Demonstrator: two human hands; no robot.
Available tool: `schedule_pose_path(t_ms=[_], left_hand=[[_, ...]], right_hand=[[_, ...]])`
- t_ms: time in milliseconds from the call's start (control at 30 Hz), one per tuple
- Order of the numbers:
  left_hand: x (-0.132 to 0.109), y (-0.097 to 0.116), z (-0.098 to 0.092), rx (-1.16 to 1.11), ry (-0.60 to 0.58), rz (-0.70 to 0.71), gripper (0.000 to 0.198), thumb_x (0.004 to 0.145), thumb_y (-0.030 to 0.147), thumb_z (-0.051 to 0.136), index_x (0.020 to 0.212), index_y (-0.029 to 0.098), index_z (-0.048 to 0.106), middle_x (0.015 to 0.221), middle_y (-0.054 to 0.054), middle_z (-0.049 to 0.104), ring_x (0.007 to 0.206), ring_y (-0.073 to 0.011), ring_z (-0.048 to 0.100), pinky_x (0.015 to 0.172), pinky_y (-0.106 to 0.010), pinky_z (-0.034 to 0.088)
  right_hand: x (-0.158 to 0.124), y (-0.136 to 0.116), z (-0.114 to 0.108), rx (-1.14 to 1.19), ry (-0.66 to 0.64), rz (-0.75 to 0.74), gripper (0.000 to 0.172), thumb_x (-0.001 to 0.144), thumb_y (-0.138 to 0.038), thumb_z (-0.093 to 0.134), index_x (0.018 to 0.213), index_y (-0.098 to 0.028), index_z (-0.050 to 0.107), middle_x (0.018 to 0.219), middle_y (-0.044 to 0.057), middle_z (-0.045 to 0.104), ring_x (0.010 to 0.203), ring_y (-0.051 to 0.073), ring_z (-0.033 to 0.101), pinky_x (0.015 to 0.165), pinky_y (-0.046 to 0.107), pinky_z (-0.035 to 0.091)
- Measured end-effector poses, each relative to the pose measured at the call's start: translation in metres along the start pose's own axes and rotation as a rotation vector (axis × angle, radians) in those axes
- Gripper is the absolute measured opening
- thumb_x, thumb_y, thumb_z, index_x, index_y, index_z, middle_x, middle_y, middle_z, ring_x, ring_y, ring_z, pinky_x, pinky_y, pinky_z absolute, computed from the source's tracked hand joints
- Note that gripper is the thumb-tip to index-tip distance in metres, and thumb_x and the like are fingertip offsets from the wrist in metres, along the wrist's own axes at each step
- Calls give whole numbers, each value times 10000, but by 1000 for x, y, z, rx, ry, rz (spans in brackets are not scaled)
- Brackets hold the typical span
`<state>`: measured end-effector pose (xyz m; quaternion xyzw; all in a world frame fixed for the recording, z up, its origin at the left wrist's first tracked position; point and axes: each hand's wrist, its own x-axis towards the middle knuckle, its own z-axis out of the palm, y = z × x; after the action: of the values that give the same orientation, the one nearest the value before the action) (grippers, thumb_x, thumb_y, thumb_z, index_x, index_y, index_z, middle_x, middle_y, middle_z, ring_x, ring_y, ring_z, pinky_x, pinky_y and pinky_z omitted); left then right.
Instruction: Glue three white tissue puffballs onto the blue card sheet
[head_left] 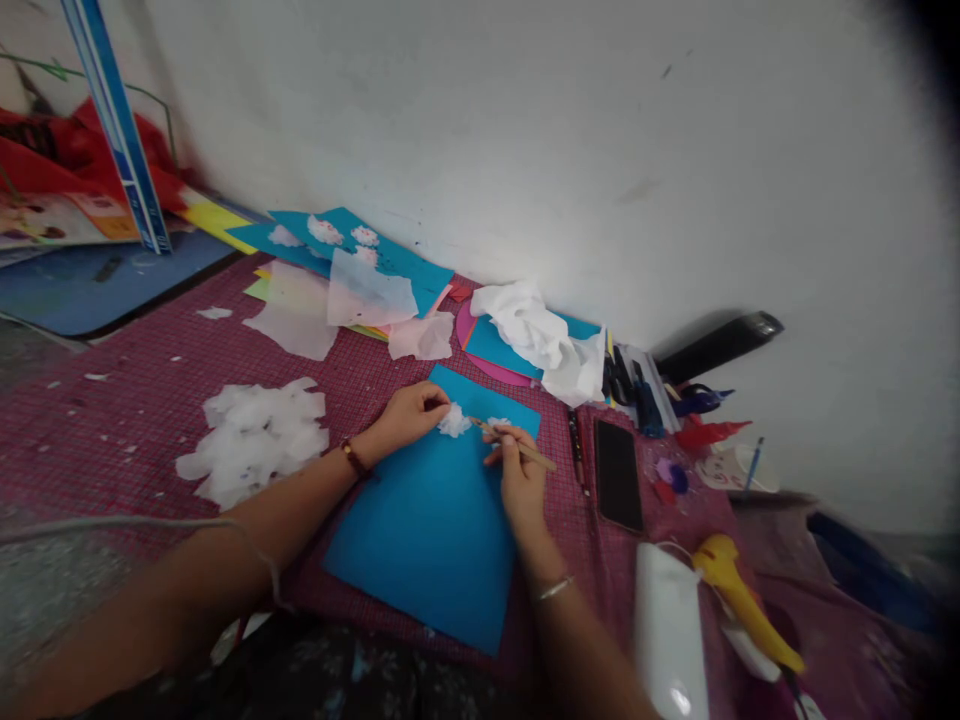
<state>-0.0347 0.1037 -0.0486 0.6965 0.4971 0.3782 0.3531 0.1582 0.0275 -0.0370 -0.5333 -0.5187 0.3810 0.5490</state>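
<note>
A blue sheet of paper (427, 530) lies on the checked cloth in front of me, with a ruffled white tissue-paper flower (453, 421) near its far end. Thumb and fingers of my left hand (412, 414) are closed together at that flower's left edge. My right hand (520, 480) grips a thin paintbrush (534, 456) with a pale handle, its reddish tip touching or very near the flower's right side. Partly behind my right fingers is a second white flower (498, 422) on the same sheet.
White tissue pieces (259, 440) are heaped at left. Blue sheets with red-dotted flowers (325, 230) lie at the back, near crumpled white tissue (525, 325). On the right are a dark pencil (576, 445), a phone (619, 475), a white box (670, 630) and a yellow glue gun (742, 595).
</note>
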Motion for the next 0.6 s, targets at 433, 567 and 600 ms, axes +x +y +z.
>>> schedule_pose_path(t_ms=[433, 567, 600], left_hand=[[2, 1, -6, 80, -141, 161, 206, 871, 278, 535, 886, 187, 719, 885, -53, 680, 813, -173, 621, 745, -273, 471], [3, 6, -8, 240, -237, 251, 248, 901, 320, 518, 939, 192, 726, 888, -71, 655, 869, -200, 581, 820, -314, 441], [3, 8, -8, 268, -254, 262, 252, 904, 330, 518, 940, 196, 729, 888, -72, 650, 881, -205, 571, 838, -324, 431]], right_hand=[[1, 2, 1, -41, -89, 6, 229, 918, -379, 495, 964, -214, 646, 884, 46, 690, 580, 150, 590, 597, 317, 500], [1, 2, 0, 7, -4, 9, 208, 912, -371, 499, 957, -204, 614, 852, 37, 669, 560, 134, 566, 565, 297, 497], [1, 1, 0, 4, -7, 13, 208, 909, -372, 502, 953, -202, 613, 853, 38, 669, 559, 132, 563, 559, 294, 497]])
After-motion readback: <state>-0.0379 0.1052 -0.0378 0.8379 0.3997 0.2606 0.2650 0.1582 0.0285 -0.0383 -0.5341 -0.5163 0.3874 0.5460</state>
